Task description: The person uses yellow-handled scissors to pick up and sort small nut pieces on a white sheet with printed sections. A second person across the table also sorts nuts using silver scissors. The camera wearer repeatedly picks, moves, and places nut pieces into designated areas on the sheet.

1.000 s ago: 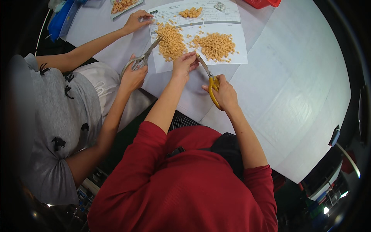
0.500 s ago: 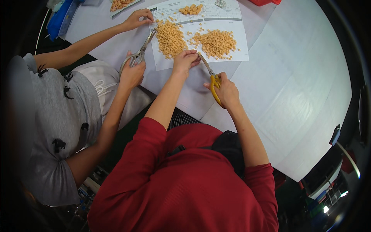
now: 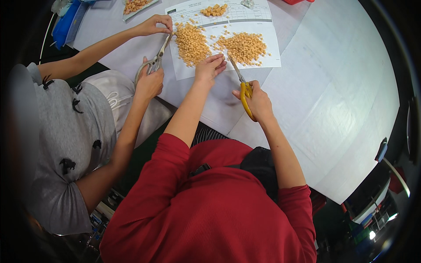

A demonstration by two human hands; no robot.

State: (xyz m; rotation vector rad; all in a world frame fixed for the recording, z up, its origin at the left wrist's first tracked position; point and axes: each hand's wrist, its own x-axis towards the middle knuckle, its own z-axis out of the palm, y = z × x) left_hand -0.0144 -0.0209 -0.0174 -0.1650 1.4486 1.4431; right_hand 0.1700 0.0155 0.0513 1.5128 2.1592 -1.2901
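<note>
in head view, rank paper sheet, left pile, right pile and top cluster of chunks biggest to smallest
1. Paper sheet
2. Left pile and right pile: they look alike, so unranked
3. Top cluster of chunks

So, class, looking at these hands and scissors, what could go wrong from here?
The yellow-handled scissors in the right hand point close to the left hand, so a slip might nick it. The co-worker's scissors reach close to that person's other hand. Loose bits lie between the left pile and right pile, so the two could mix.
</note>
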